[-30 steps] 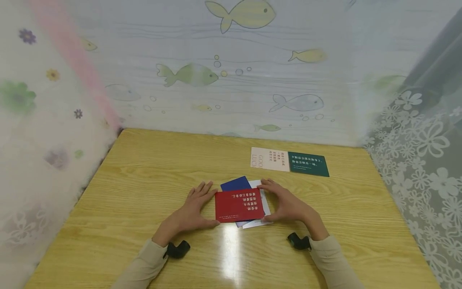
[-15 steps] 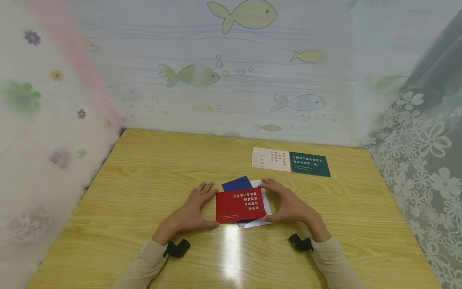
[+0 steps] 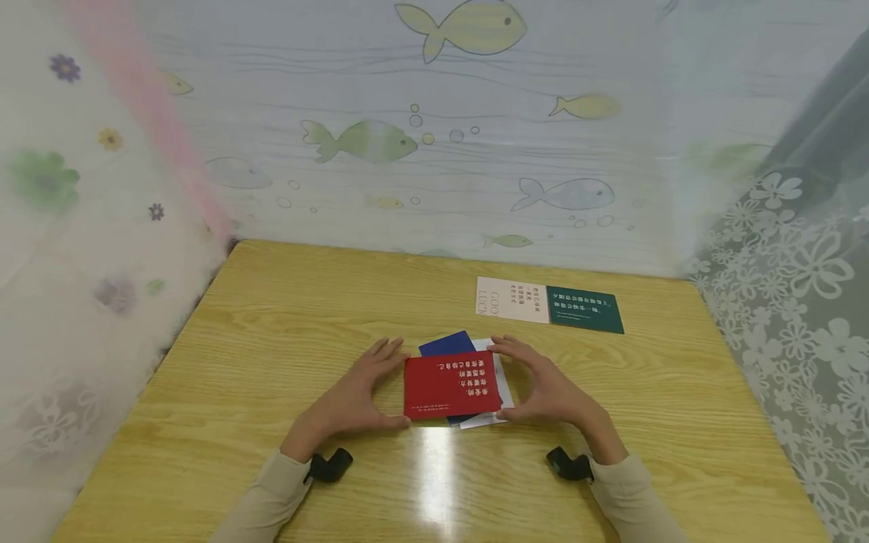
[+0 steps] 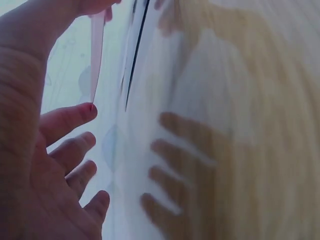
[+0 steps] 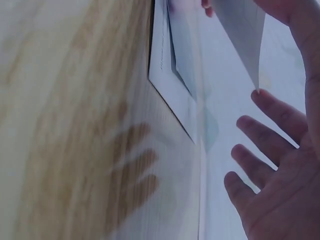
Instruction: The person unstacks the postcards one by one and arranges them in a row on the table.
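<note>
A red card [image 3: 448,385] with white printed characters is held level between the hands in the head view. My left hand [image 3: 349,400] grips its left corners between thumb and index finger, and my right hand [image 3: 548,394] does the same at the right corners. The other fingers stay spread. Both wrist views show the card [image 4: 96,55] raised off the table, its underside pale in the right wrist view. Beneath it lie a blue card [image 3: 444,345] and a white card [image 3: 505,388], overlapping askew and partly hidden by the red one.
Farther back on the wooden table [image 3: 305,302], a pale pink card [image 3: 511,299] and a dark green card [image 3: 585,309] lie side by side, edges meeting. A fish-patterned curtain [image 3: 353,75] hangs behind the table. Lace fabric [image 3: 815,286] borders the right side.
Little differs: the hands keep the red card in the same hold above the other cards. The whole scene has shifted slightly right in the head view.
</note>
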Demonstrator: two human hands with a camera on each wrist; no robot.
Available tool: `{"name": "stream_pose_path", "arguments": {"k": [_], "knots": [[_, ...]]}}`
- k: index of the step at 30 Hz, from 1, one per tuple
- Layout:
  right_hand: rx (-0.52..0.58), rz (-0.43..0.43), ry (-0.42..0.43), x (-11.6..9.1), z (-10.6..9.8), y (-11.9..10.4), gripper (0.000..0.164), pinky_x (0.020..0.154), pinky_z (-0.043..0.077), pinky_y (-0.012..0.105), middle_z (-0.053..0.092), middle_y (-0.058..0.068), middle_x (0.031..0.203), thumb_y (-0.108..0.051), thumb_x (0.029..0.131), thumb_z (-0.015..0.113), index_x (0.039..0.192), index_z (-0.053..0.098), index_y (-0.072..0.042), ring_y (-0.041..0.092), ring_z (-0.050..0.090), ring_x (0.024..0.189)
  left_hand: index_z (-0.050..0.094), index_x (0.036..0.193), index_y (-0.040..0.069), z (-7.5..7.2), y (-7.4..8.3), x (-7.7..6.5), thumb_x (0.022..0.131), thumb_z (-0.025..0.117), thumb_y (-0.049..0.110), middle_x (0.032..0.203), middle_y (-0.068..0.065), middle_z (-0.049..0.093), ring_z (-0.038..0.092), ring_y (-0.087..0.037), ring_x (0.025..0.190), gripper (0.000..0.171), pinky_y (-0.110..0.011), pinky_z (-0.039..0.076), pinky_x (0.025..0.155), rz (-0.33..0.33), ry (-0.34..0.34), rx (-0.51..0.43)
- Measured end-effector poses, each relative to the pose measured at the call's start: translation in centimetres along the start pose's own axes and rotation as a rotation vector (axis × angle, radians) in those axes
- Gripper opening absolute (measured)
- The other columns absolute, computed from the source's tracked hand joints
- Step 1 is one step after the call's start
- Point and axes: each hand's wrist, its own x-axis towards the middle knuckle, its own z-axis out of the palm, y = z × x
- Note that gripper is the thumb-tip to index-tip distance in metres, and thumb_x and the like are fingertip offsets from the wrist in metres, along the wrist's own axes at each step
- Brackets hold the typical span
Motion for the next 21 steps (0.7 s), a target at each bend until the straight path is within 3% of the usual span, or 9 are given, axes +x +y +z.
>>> {"name": "stream_pose_path", "arguments": {"k": [6, 10, 21], "knots": [[-0.026, -0.021, 0.017, 0.0, 0.3, -0.5, 0.098, 0.114, 0.036, 0.065, 0.039, 0.012, 0.161, -0.027, 0.068, 0.096, 0.152, 0.047, -0.012, 0.035, 0.025, 0.153, 0.044, 0.154, 0.009, -0.6, 0.3, -0.3, 0.074, 0.083, 0.055, 0.166, -0.010, 0.032, 0.021, -0.034, 0.156, 0.100, -0.058, 0.022, 0.124, 0.066, 0.063, 0.200], [-0.058, -0.022, 0.026, 0.0, 0.4, -1.0, 0.100, 0.115, 0.035, 0.064, 0.037, 0.012, 0.162, -0.028, 0.068, 0.096, 0.152, 0.046, -0.012, 0.035, 0.024, 0.154, 0.044, 0.155, 0.010, -0.9, 0.5, -0.5, 0.075, 0.081, 0.057, 0.165, -0.009, 0.033, 0.022, -0.032, 0.156, 0.100, -0.056, 0.021, 0.125, 0.088, 0.097, 0.300], [-0.194, -0.014, 0.011, 0.3, 1.2, -1.9, 0.101, 0.116, 0.035, 0.065, 0.029, 0.015, 0.166, -0.029, 0.071, 0.094, 0.155, 0.041, -0.010, 0.037, 0.020, 0.154, 0.046, 0.153, 0.008, -1.6, 0.8, -1.0, 0.076, 0.079, 0.057, 0.165, -0.010, 0.034, 0.024, -0.034, 0.155, 0.097, -0.056, 0.020, 0.125, 0.118, 0.138, 0.397]]}}
